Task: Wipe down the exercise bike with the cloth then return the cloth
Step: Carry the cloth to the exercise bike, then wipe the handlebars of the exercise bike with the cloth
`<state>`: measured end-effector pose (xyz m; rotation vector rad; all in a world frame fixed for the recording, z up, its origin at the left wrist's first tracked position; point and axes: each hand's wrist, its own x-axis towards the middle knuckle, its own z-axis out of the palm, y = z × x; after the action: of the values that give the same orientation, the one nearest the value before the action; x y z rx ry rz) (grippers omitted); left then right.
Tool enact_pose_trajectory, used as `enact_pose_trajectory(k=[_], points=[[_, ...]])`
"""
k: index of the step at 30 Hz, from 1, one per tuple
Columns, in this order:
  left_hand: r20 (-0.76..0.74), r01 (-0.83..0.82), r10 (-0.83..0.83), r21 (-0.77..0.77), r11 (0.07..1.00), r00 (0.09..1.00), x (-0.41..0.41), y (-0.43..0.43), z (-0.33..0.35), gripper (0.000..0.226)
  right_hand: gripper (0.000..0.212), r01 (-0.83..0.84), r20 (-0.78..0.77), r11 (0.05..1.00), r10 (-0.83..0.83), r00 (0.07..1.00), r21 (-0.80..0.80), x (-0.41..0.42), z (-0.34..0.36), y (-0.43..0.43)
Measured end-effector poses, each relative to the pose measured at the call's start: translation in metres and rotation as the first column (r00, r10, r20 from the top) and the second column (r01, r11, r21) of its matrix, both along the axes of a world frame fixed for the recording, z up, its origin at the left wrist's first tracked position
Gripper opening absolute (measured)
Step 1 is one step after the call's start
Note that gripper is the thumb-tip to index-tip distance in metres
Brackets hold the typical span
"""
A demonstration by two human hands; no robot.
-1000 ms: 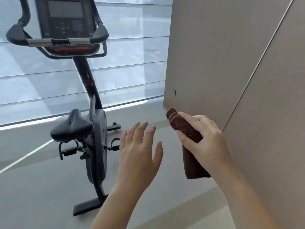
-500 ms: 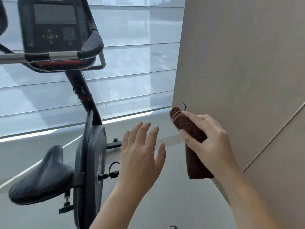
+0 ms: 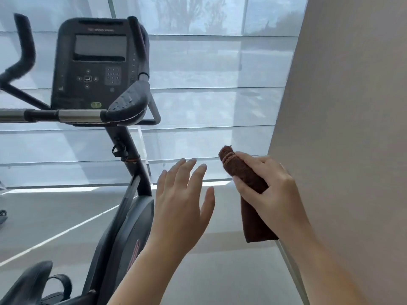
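Observation:
A black exercise bike (image 3: 123, 227) fills the left half of the view, with its console (image 3: 94, 62) and handlebar (image 3: 127, 104) at upper left and the edge of its saddle (image 3: 24, 282) at bottom left. My right hand (image 3: 271, 190) grips a rolled brown cloth (image 3: 253, 221), held upright to the right of the bike, apart from it. My left hand (image 3: 182, 205) hovers open with fingers spread, just right of the bike's frame and left of the cloth, touching neither.
A beige wall panel (image 3: 341, 106) stands close on the right. Behind the bike is a wide window with translucent blinds (image 3: 209, 106). Grey floor (image 3: 220, 271) lies below the hands.
The view has moved closer to the bike and tilted up, so the console and handlebar look larger and nearer. Both hands keep their pose, the cloth still held in the right.

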<state>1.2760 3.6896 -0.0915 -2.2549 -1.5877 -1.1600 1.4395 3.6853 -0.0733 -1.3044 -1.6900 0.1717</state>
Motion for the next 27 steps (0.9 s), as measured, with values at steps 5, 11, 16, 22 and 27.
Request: enact_pose_trajectory(k=[5, 11, 16, 22, 27], points=[[0.023, -0.071, 0.070, 0.043, 0.997, 0.997, -0.021, 0.065, 0.008, 0.043, 0.041, -0.080, 0.026, 0.997, 0.079, 0.997, 0.014, -0.019, -0.001, 0.075], [0.028, -0.124, 0.122, 0.082, 0.989, 0.992, -0.063, 0.147, 0.016, 0.042, 0.041, -0.130, 0.030, 0.991, 0.129, 0.991, 0.044, -0.055, -0.004, 0.166], [0.013, -0.188, 0.188, 0.128, 0.974, 0.982, -0.117, 0.200, 0.030, 0.043, 0.041, -0.223, -0.001, 0.973, 0.224, 0.975, 0.053, -0.110, 0.014, 0.239], [-0.028, -0.314, 0.321, 0.145, 0.938, 0.947, -0.182, 0.241, 0.033, 0.045, 0.041, -0.315, 0.084, 0.938, 0.306, 0.948, 0.141, -0.167, 0.034, 0.310], [-0.081, -0.335, 0.341, 0.076, 0.939, 0.937, -0.215, 0.266, 0.025, 0.052, 0.041, -0.348, 0.238, 0.917, 0.300, 0.924, 0.194, -0.203, 0.063, 0.361]])
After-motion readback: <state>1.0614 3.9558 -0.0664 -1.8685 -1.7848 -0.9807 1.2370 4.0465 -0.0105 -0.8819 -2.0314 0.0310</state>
